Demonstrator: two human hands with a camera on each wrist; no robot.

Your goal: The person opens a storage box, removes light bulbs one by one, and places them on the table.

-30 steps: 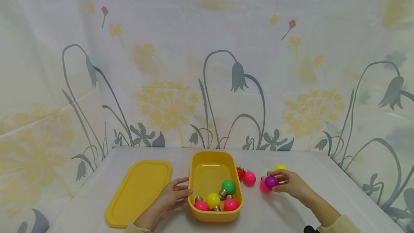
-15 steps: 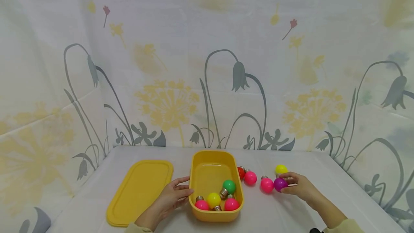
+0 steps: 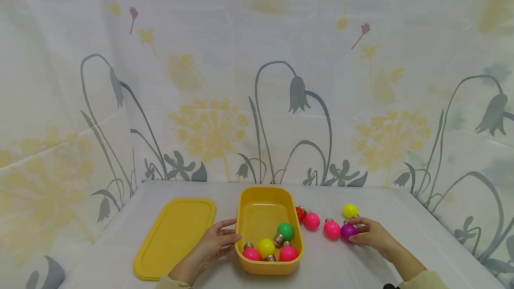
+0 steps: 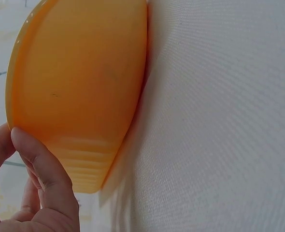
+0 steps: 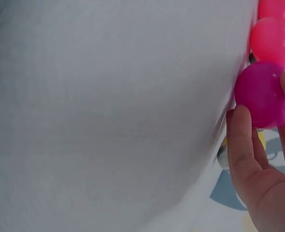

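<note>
My left hand (image 3: 210,249) holds the near-left rim of a yellow plastic container (image 3: 261,220), with fingers and thumb at its edge, as the left wrist view also shows. Several light bulbs lie inside toward the near end: a green bulb (image 3: 285,231), a yellow bulb (image 3: 266,248) and pink ones. To the right of the container, my right hand (image 3: 373,234) grips a purple light bulb (image 3: 348,233) by its round globe, low at the table. A pink bulb (image 3: 332,230) lies just left of it. Beyond it is another yellow bulb (image 3: 350,211).
On the left, a yellow lid (image 3: 176,237) lies flat on the white-covered table. A red bulb (image 3: 300,214) and a pink bulb (image 3: 312,220) lie against the container's right side. Flower-printed curtain (image 3: 257,79) stands around the back and sides.
The purple bulb, in my right hand, has moved right and down from over the pink bulb to beside it. My left hand has stayed at the container's rim.
</note>
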